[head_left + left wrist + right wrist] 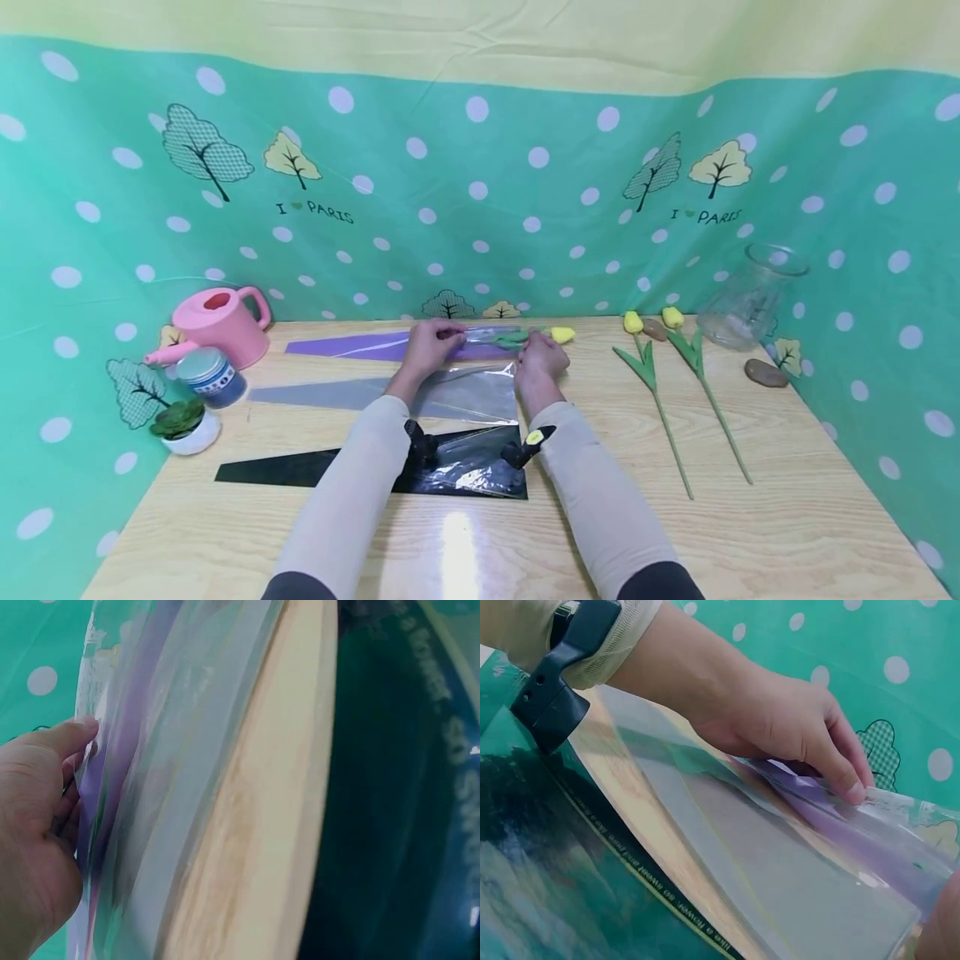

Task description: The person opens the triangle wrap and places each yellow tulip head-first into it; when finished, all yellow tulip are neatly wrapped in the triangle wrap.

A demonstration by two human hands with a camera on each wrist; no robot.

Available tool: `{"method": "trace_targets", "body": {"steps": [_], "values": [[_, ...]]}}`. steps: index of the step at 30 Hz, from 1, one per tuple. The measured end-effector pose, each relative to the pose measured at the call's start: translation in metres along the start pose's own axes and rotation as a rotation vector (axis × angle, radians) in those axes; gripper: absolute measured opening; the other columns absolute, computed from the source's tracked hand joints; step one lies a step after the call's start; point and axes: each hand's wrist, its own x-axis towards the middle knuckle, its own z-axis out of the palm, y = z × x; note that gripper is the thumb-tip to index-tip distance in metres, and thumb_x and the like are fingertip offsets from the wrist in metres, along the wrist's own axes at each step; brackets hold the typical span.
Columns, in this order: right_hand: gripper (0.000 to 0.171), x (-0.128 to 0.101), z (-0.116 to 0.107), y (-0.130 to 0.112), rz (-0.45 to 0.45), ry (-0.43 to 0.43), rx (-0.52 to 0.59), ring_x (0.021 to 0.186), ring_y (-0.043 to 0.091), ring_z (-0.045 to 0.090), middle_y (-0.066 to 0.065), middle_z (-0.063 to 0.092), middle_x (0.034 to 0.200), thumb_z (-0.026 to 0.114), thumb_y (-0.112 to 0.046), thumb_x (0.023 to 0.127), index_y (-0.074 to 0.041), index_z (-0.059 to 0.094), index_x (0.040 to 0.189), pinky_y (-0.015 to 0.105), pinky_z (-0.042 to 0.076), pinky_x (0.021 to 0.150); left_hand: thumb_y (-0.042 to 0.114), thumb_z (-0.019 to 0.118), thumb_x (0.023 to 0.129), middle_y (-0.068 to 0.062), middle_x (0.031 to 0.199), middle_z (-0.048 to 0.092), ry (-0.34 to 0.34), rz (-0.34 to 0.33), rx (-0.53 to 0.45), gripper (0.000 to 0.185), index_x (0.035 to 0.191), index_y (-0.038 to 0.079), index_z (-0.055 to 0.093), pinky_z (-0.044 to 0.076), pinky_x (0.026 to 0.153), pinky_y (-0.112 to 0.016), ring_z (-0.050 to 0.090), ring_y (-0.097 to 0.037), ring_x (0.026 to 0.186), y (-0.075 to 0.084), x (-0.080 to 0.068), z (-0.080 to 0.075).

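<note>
At the far middle of the table both hands work on a purple and clear flower sleeve. A yellow tulip lies in it, its head sticking out to the right. My left hand pinches the sleeve's film; the right wrist view shows its fingertips on the purple edge, and the left wrist view shows its thumb against the film. My right hand curls on the sleeve's mouth just left of the tulip's head. Only a sliver of that hand shows in the right wrist view.
A grey sleeve and a black sleeve lie nearer me. Two more yellow tulips lie to the right, by a tilted glass vase and stones. A pink watering can, a blue jar and a small potted plant stand at the left.
</note>
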Motion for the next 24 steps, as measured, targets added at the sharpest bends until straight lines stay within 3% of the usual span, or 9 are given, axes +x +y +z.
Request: {"method": "trace_targets", "body": {"steps": [4,8,11,14,19,24], "values": [[0.014,-0.001,-0.004,-0.006,0.004,-0.036,-0.023,0.055,0.002,0.047,0.006,0.066,0.099,0.069,-0.014,0.099,-0.01,0.065,0.112,0.015,0.035,0.046,0.011,0.075,0.094,-0.014,0.116,0.078,0.001,0.008,0.013,0.016,0.109,0.008,0.08,0.059,0.097,-0.042,0.072,-0.03,0.107,-0.002,-0.001,0.0],[0.019,0.011,-0.014,-0.025,-0.087,-0.117,-0.097,0.055,0.002,0.047,0.005,0.063,0.095,0.071,-0.018,0.098,-0.009,0.064,0.114,0.014,0.037,0.047,0.013,0.075,0.094,-0.013,0.115,0.078,-0.003,0.013,0.017,0.016,0.109,0.008,0.08,0.058,0.098,-0.042,0.073,-0.03,0.108,-0.003,0.0,0.001],[0.015,0.028,-0.026,-0.042,-0.237,-0.183,-0.201,0.056,0.005,0.051,0.0,0.062,0.082,0.073,-0.017,0.097,-0.01,0.066,0.107,0.016,0.042,0.048,0.014,0.075,0.095,-0.012,0.115,0.078,-0.005,0.012,0.014,0.016,0.109,0.009,0.081,0.059,0.098,-0.042,0.073,-0.029,0.106,-0.005,0.001,0.001],[0.015,0.046,-0.041,-0.058,-0.41,-0.226,-0.398,0.065,0.009,0.056,-0.005,0.059,0.079,0.072,-0.017,0.097,-0.008,0.069,0.109,0.02,0.049,0.058,0.013,0.075,0.095,-0.012,0.114,0.078,-0.005,0.013,0.009,0.015,0.108,0.008,0.081,0.059,0.096,-0.042,0.074,-0.028,0.104,-0.007,0.001,0.0],[0.026,0.07,-0.067,-0.078,-0.62,-0.351,-0.762,0.102,0.02,0.062,0.009,0.066,0.112,0.065,-0.011,0.101,-0.002,0.068,0.125,0.032,0.054,0.091,0.013,0.075,0.095,-0.012,0.113,0.079,-0.004,0.03,0.012,0.015,0.108,0.008,0.081,0.059,0.095,-0.042,0.074,-0.029,0.104,-0.008,0.002,0.0],[0.034,0.081,-0.083,-0.086,-0.652,-0.526,-0.972,0.128,0.038,0.057,0.02,0.058,0.141,0.06,-0.003,0.101,-0.003,0.063,0.135,0.05,0.05,0.11,0.013,0.075,0.094,-0.012,0.114,0.079,-0.009,0.027,0.014,0.015,0.108,0.009,0.081,0.059,0.096,-0.043,0.073,-0.029,0.106,-0.007,0.002,0.001]]}}
